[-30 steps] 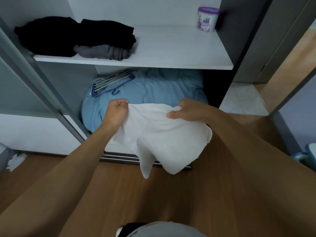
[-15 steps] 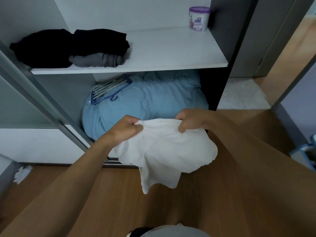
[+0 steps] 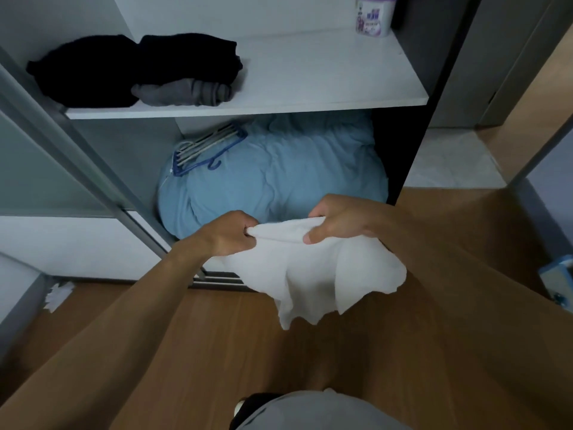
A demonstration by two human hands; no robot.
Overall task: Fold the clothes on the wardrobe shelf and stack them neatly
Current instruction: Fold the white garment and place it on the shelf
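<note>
"Judging from the head view, where would this fold come apart?" the first asks.

"At the grip. The left hand (image 3: 229, 234) and the right hand (image 3: 338, 221) sit close together at mid-frame, each pinching the top edge of the white garment (image 3: 313, 274). The fingers (image 3: 248, 232) are curled tight on bunched cloth, not on clean corners. The rest hangs in loose, uneven lobes above the floor (image 3: 201, 352)."

"So the edges may not line up?"

"That is my guess. With the cloth gathered between two hands this near each other, any fold made in the air could come out crooked or trap a wrinkle. If one pinch loosens, that side would drop towards the floor."

"And the place it is going?"

"The shelf (image 3: 310, 79) runs across the top of the frame. The black clothes (image 3: 130, 66) and a grey garment (image 3: 186, 93) lie at its upper-left end, the grey one right at the front edge. The bare stretch lies to their right, ending at a small container (image 3: 375, 15) in the upper-right corner."

"Any risk there?"

"A lumpy bundle set on that stack might slide off the front, or nudge the grey piece over the lip. Below, the blue duvet (image 3: 279, 175) bulges out with hangers (image 3: 207, 147) resting on it. The hanging hem is near it. I think a low swing could drag across it, though I cannot tell how close the hem really is."
</note>
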